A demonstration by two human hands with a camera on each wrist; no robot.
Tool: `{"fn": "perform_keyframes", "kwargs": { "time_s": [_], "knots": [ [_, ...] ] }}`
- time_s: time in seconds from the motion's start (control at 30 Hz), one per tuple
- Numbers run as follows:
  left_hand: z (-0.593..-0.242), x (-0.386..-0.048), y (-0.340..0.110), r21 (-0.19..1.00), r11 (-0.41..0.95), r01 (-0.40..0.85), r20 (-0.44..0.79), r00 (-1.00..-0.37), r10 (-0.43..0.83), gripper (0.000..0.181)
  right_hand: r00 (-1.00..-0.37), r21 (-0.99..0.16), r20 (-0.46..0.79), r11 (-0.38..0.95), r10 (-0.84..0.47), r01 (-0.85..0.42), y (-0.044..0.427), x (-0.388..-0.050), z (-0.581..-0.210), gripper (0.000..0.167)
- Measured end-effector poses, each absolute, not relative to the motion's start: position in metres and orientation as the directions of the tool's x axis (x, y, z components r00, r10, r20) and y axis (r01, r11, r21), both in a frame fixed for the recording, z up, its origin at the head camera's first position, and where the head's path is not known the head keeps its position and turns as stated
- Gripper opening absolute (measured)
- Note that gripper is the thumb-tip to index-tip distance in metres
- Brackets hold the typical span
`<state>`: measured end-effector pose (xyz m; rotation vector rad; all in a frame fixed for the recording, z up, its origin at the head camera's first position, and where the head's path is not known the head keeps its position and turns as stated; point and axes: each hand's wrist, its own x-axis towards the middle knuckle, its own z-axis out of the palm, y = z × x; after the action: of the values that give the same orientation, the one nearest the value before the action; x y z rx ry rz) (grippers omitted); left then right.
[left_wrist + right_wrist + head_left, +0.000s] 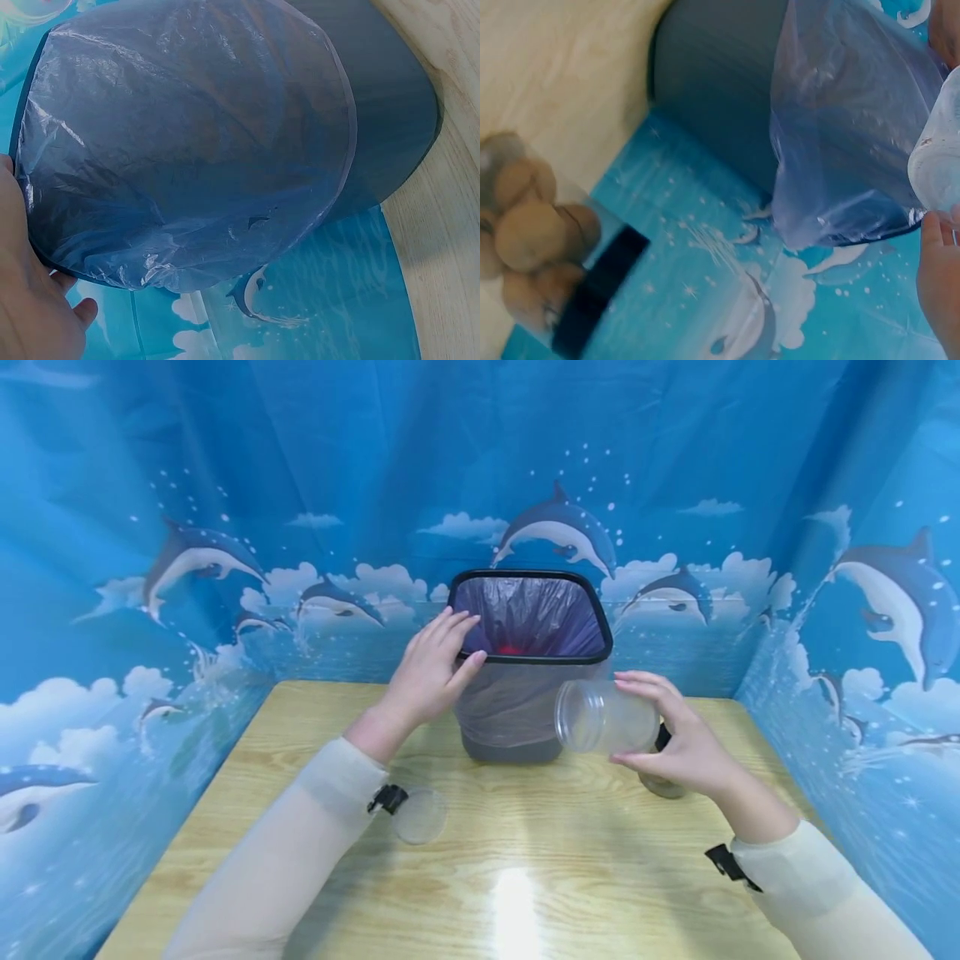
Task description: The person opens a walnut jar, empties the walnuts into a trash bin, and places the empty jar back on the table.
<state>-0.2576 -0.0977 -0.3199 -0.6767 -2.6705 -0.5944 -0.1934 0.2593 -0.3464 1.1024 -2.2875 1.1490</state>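
Note:
A trash bin [510, 750] with a black rim and a translucent purple liner [187, 142] stands at the table's back. My left hand [431, 672] touches the rim's left front corner, its fingers extended and thumb apart. In my right hand [678, 739], fingers above and thumb below, I hold a clear plastic jar [611, 717] on its side. The jar's mouth points left, just in front of the bin's right side, and no contents show in it. Something red [512, 650] lies inside the bin. The right wrist view shows only part of the jar [939, 154].
A clear round lid [422, 817] lies on the wooden table [450, 893] beside my left wrist. Behind my right hand, largely hidden in the head view, stands another jar with a black lid [600, 292] and several round brown items [531, 234]. Blue dolphin-print cloth [420, 460] surrounds the table.

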Motion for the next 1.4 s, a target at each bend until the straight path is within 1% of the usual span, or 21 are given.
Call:
{"fn": "perform_keyframes", "kwargs": {
  "time_s": [0.1,0.4,0.6,0.73,0.93,1.17,1.4],
  "knots": [
    [-0.320,-0.258,-0.097,0.314,0.802,0.509,0.398,-0.837,0.375,0.062,-0.667,-0.557,0.571,0.371,-0.479,-0.743,0.258,-0.191,-0.355,0.097],
    [-0.322,-0.259,-0.098,0.310,0.799,0.515,0.410,-0.831,0.376,0.064,-0.728,-0.637,0.506,0.368,-0.463,-0.677,0.251,-0.186,-0.376,0.095],
    [-0.321,-0.258,-0.097,0.310,0.804,0.508,0.406,-0.835,0.372,0.064,-0.715,-0.705,0.496,0.253,-0.492,-0.663,0.248,-0.187,-0.387,0.094],
    [-0.321,-0.258,-0.097,0.309,0.805,0.507,0.409,-0.835,0.368,0.065,-0.717,-0.735,0.485,0.211,-0.500,-0.644,0.245,-0.187,-0.393,0.094],
    [-0.324,-0.258,-0.097,0.311,0.800,0.512,0.423,-0.829,0.366,0.065,-0.737,-0.772,0.441,0.203,-0.513,-0.603,0.239,-0.184,-0.405,0.091],
    [-0.325,-0.258,-0.096,0.317,0.799,0.512,0.427,-0.829,0.362,0.065,-0.736,-0.790,0.411,0.193,-0.538,-0.582,0.234,-0.182,-0.417,0.089],
    [-0.325,-0.258,-0.096,0.335,0.787,0.519,0.451,-0.821,0.350,0.064,-0.751,-0.821,0.355,0.198,-0.556,-0.535,0.232,-0.181,-0.426,0.089]
  ]
}}
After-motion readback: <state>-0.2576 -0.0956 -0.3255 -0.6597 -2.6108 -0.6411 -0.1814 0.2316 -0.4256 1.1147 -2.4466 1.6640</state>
